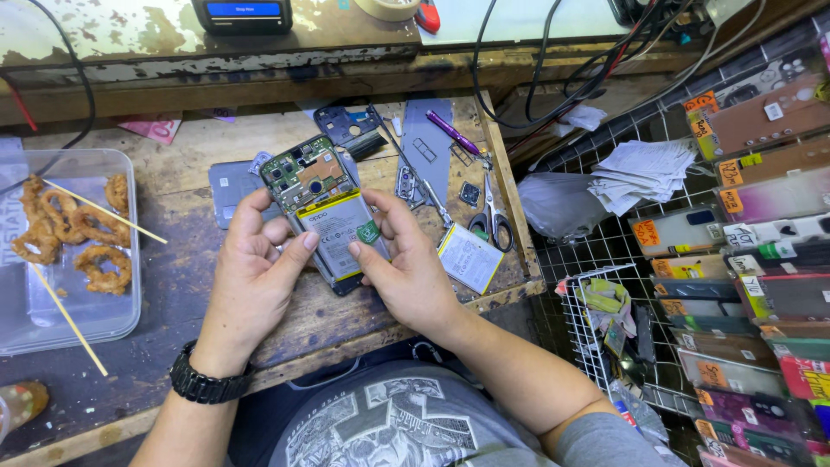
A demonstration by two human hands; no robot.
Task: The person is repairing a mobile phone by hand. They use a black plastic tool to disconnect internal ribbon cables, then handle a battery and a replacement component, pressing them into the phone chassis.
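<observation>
A person is sitting at a worn wooden workbench (216, 164), holding an opened phone (322, 207) with its back cover off, above the middle of the bench. The left hand (255, 277) is gripping the phone's left edge, its thumb pressing on the battery (339, 235), and a black watch (206, 380) is circling that wrist. The right hand (406, 268) is clasping the phone's right edge, its thumb also lying on the battery. A green circuit board (304, 173) is showing at the phone's upper end. Just right of the phone, a loose battery (469, 258) is lying on the bench, with scissors (493, 220) just beyond it and a purple pen (452, 131) further back. Well left of the phone, a clear plastic tray (78, 320) is holding fried rings (73, 229) and wooden skewers (69, 320). Far right of the phone, packaged phone cases (761, 259) are hanging on a wire rack.
</observation>
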